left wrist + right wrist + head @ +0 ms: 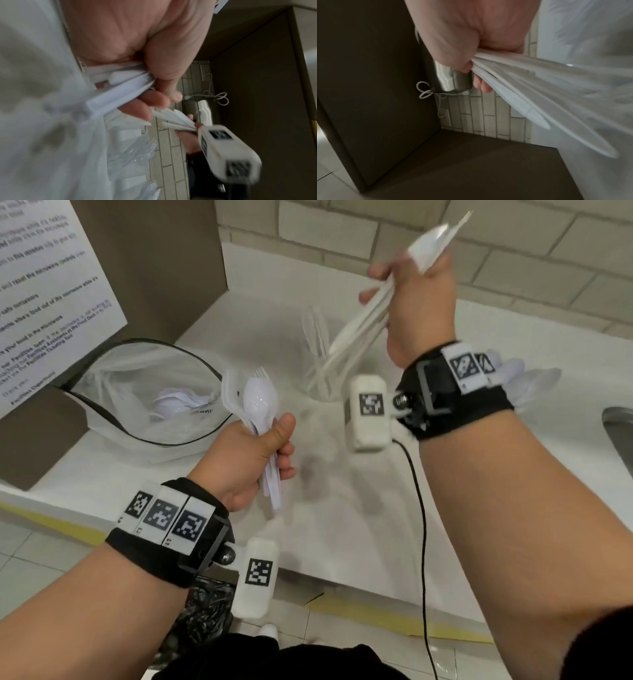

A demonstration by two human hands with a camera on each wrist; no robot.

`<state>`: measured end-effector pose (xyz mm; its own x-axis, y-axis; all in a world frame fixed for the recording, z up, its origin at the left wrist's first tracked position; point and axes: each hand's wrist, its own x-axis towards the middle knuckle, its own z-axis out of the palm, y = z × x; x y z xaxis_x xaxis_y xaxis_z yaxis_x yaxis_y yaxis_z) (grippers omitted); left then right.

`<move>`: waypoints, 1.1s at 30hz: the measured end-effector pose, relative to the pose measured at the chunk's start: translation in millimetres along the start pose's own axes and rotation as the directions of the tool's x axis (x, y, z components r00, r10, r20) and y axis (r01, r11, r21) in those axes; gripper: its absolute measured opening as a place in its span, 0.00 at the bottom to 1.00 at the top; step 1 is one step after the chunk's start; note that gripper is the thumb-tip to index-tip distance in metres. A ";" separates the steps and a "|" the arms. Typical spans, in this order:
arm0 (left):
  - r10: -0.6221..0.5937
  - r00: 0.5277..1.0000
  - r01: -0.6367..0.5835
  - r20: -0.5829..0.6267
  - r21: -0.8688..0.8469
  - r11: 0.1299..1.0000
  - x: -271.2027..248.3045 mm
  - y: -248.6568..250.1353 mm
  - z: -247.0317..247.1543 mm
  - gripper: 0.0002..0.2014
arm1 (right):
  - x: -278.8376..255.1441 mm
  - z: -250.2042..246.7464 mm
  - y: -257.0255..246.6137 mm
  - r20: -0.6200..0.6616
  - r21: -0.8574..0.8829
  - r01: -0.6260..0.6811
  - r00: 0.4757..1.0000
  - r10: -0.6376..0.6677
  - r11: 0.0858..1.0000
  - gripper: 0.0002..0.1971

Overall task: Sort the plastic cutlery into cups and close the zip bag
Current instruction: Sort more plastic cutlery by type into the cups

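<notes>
Our left hand (255,460) grips a bunch of spoons and forks (251,405) beside the open zip bag (144,392), while our right hand (416,302) clutches a fan of what look like knives (363,326) above a clear cup (320,364). The loose fan could snag the cup's rim and tip it, or mix with the forks already inside.

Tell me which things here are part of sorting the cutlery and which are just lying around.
Part of the job:
- zip bag, open, cutlery inside
- spoons and forks in left hand
- knives in right hand
- clear cup holding forks

Just lying around:
- printed notice
- sink
- white cable
- wall socket
</notes>
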<state>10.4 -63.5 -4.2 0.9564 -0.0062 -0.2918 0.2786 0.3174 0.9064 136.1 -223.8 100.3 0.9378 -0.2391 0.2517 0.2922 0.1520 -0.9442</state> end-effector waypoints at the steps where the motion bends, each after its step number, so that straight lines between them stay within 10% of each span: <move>1: -0.011 1.000 0.011 0.010 0.034 0.999 0.1 -0.1 -2.4 0.13 | 11.4 6.7 -1.8 -0.033 0.002 0.089 0.995 -0.089 0.996 0.04; 6: -0.055 0.998 0.051 0.030 0.118 0.992 -0.3 -1.3 -12.9 0.14 | 42.1 29.9 13.3 -0.104 -0.143 0.310 0.940 -0.326 0.940 0.19; 14: -0.077 0.997 0.072 0.029 0.127 0.989 0.8 -0.1 -21.1 0.15 | 43.0 30.5 83.2 0.033 -0.360 0.009 0.999 0.003 0.933 0.19; 19: -0.073 0.997 0.071 0.017 0.114 0.991 3.8 1.1 -20.5 0.15 | 45.1 25.0 78.7 0.089 -0.397 0.121 0.992 -0.093 0.910 0.27; 24: -0.079 0.996 0.075 0.044 0.101 0.992 7.0 -0.4 -15.7 0.13 | 45.8 25.4 88.6 0.257 -0.663 0.189 0.966 -0.016 0.724 0.14; 33: -0.084 0.989 0.079 0.119 0.049 0.996 11.9 -4.2 0.9 0.13 | -9.4 8.4 35.0 0.333 -0.621 0.342 0.930 -0.158 0.705 0.06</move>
<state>20.6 -65.7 -11.2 0.9331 -0.1453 -0.3290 0.3572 0.2691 0.8944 139.0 -208.2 66.7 0.8881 0.0730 0.4538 0.4104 -0.5706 -0.7113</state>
